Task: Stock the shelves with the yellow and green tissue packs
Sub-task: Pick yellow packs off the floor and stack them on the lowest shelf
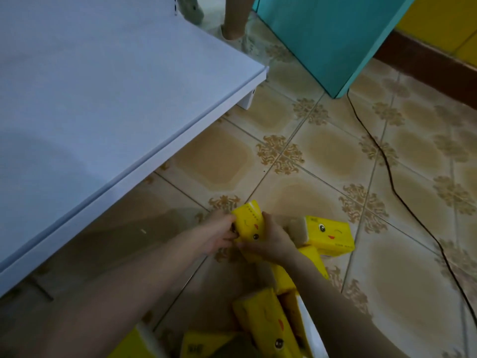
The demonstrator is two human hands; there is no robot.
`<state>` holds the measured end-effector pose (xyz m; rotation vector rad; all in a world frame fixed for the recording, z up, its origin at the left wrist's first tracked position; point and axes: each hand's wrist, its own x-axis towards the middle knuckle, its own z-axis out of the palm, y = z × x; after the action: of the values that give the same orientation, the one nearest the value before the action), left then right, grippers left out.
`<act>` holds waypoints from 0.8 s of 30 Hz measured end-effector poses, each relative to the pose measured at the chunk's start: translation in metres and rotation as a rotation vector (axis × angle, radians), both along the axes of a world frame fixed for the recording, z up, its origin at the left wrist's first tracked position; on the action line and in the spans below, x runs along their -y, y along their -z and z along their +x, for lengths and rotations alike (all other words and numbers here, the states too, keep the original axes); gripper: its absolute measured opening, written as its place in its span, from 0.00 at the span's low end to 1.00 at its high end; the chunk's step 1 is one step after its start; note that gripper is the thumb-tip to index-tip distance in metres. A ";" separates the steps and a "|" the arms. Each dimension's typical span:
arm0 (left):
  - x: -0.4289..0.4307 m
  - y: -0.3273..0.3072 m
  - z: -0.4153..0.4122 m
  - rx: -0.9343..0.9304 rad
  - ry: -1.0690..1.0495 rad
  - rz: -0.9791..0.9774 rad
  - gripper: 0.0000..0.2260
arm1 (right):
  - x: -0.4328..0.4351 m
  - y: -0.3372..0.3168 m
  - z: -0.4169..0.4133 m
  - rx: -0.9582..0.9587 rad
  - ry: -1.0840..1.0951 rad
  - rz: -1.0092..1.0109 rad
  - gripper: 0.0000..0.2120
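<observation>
Both hands on one yellow tissue pack (249, 228), held low over the floor (219, 161), just out from the shelf's front edge. Can't tell if its bottom end touches the tiles.
- left hand (219, 235): fingers curled round the pack's left side.
- right hand (271, 241): wrapped round the right side, thumb on the printed face.
- The pack is tilted, one short end pointing up toward the shelf.

The shelf (77, 99) is a white board filling the upper left. Its front edge runs diagonally from the lower left up to a corner near top centre, and a short white foot (246, 100) sits under that corner.

Other stock, all on the floor:
- second yellow pack (333, 235) lies just right of the right hand, winking face up, with brownish tissue showing at its left end.
- third pack (299, 272) is partly hidden under the right forearm.
- A jumbled pile of yellow packs (265, 324) sits at the bottom edge between the forearms. Something white runs along its right side; can't tell what.

A black cable (387, 164) runs across the tiles to the right, well apart from the packs. A teal cabinet (322, 34) stands top centre, and another person's leg (235, 16) shows past the shelf corner.
</observation>
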<state>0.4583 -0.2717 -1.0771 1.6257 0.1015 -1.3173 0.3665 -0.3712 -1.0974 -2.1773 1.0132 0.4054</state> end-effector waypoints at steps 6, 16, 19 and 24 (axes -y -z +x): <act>-0.018 0.000 0.018 0.129 -0.200 0.014 0.08 | -0.003 -0.008 0.017 0.340 0.459 0.268 0.30; -0.042 -0.033 0.037 0.089 -0.265 -0.225 0.15 | -0.027 -0.038 0.041 0.692 0.621 1.055 0.14; -0.055 -0.046 0.043 0.140 -0.274 -0.243 0.09 | -0.029 -0.046 0.042 0.679 0.568 1.031 0.21; -0.080 -0.058 0.050 0.290 -0.193 -0.255 0.18 | -0.028 -0.058 0.051 0.691 0.526 0.891 0.22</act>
<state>0.5087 -0.1915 -1.0188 1.5284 -0.0807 -0.8987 0.4176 -0.3428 -1.0392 -1.0568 0.7449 -0.1440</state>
